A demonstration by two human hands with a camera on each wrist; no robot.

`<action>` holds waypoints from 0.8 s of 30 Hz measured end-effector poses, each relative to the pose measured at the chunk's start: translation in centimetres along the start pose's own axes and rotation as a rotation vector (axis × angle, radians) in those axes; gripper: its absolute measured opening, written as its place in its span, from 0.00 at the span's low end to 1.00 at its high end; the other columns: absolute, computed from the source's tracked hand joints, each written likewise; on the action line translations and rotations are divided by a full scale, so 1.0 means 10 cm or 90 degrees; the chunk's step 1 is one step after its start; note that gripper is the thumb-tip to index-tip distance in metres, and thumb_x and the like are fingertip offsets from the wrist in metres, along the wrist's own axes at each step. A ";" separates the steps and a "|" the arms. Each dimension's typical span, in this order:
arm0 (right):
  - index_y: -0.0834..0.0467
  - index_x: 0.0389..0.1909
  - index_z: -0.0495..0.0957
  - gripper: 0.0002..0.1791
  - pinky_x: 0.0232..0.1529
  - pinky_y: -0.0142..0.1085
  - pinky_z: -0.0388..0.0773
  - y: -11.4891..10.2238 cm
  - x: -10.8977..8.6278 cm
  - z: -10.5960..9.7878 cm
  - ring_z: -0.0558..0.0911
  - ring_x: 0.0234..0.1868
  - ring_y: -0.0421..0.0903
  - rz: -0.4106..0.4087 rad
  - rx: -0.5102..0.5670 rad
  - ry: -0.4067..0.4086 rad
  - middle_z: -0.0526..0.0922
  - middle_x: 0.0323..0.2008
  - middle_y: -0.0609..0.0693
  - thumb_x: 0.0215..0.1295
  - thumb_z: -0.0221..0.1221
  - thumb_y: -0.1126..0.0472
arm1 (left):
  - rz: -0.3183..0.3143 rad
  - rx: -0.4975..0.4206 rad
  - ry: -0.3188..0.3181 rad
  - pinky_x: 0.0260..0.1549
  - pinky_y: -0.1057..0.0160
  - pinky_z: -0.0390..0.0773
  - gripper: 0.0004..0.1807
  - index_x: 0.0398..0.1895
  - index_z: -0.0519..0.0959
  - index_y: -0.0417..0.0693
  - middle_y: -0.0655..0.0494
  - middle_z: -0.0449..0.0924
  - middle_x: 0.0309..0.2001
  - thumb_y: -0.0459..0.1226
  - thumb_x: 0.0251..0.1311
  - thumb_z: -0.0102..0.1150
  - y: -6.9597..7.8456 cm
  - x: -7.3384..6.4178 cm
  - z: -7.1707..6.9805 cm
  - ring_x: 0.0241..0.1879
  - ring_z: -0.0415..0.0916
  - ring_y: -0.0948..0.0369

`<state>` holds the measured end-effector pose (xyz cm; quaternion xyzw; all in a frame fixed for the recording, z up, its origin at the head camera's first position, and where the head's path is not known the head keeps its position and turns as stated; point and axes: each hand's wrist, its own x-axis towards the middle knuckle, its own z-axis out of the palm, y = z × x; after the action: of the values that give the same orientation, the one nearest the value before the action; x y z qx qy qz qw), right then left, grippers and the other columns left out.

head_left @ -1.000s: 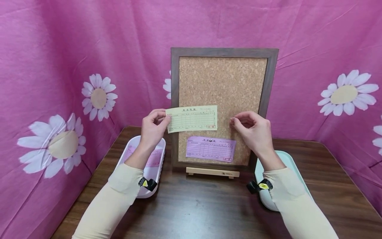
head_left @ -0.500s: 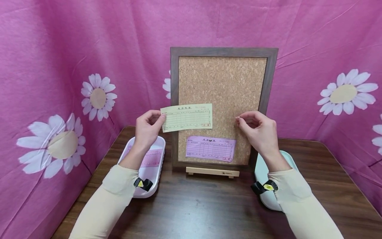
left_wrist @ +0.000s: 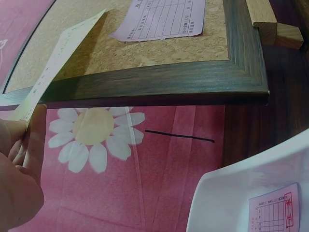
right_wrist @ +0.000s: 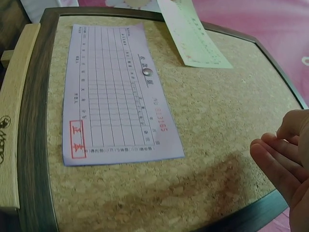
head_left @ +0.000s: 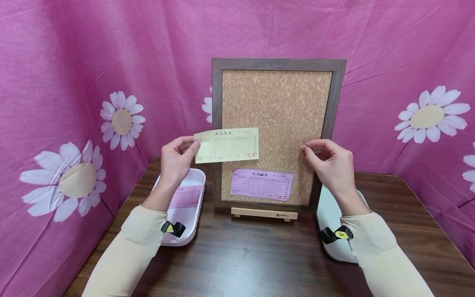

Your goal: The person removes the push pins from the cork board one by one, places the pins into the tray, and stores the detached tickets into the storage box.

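My left hand (head_left: 176, 159) pinches the left end of a pale yellow-green receipt slip (head_left: 226, 146), which hangs before the lower left of a framed cork board (head_left: 278, 99). The slip juts past the frame's left side. Below it, a purple receipt slip (head_left: 259, 187) is fixed to the cork by a silver thumbtack (right_wrist: 147, 72) at its top middle. At the board's right side my right hand (head_left: 332, 163) has thumb and forefinger together, pinching a tiny pale, thumbtack-like thing at the tips. In the right wrist view, the fingers (right_wrist: 277, 152) hide that thing.
The board stands on a light wooden easel (head_left: 265, 213). To its left is a white tray (head_left: 191, 229) with a pink slip (head_left: 187, 197) inside. A pale green tray (head_left: 335, 251) sits at right, partly behind my right arm. A pink flowered cloth (head_left: 167, 49) hangs behind the table (head_left: 237, 264).
My left hand has drawn left with the yellow-green slip, uncovering more of the white tray. My right hand has moved right, toward the board's right frame. The purple slip has stayed put.
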<state>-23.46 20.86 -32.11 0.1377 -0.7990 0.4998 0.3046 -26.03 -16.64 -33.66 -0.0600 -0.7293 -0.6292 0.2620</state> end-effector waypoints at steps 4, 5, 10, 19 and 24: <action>0.69 0.41 0.88 0.04 0.35 0.17 0.81 0.03 -0.01 -0.05 0.87 0.33 0.23 -0.001 -0.001 -0.003 0.87 0.31 0.23 0.68 0.67 0.72 | -0.007 -0.002 -0.008 0.39 0.78 0.82 0.11 0.49 0.86 0.25 0.50 0.94 0.38 0.27 0.67 0.69 0.00 0.01 -0.04 0.34 0.83 0.80; 0.69 0.41 0.88 0.04 0.35 0.17 0.80 0.03 -0.01 -0.07 0.86 0.33 0.23 -0.001 -0.008 -0.003 0.87 0.31 0.23 0.68 0.67 0.72 | -0.008 -0.003 -0.010 0.39 0.78 0.82 0.11 0.49 0.86 0.25 0.57 0.93 0.36 0.26 0.67 0.69 0.00 0.01 -0.05 0.34 0.83 0.80; 0.67 0.41 0.88 0.04 0.34 0.17 0.80 0.06 -0.03 -0.13 0.86 0.31 0.23 0.003 -0.026 -0.001 0.86 0.31 0.22 0.68 0.68 0.71 | -0.008 -0.010 -0.015 0.38 0.78 0.81 0.11 0.48 0.87 0.25 0.82 0.86 0.29 0.25 0.67 0.68 0.02 0.00 -0.10 0.34 0.84 0.80; 0.67 0.40 0.89 0.04 0.35 0.16 0.80 0.09 -0.05 -0.23 0.87 0.32 0.23 0.002 -0.037 0.005 0.86 0.31 0.20 0.68 0.68 0.71 | -0.006 -0.006 -0.002 0.38 0.80 0.81 0.11 0.49 0.85 0.22 0.85 0.85 0.26 0.23 0.66 0.68 0.03 -0.01 -0.22 0.33 0.82 0.81; 0.66 0.41 0.89 0.04 0.36 0.16 0.80 0.11 -0.06 -0.28 0.86 0.33 0.21 -0.002 -0.049 0.004 0.86 0.32 0.20 0.68 0.68 0.71 | -0.009 0.009 -0.002 0.38 0.80 0.81 0.11 0.49 0.85 0.22 0.86 0.84 0.26 0.24 0.67 0.68 0.04 -0.01 -0.28 0.33 0.82 0.81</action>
<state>-22.63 23.79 -32.37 0.1255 -0.8165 0.4688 0.3126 -24.97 -19.20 -33.16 -0.0543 -0.7343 -0.6259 0.2571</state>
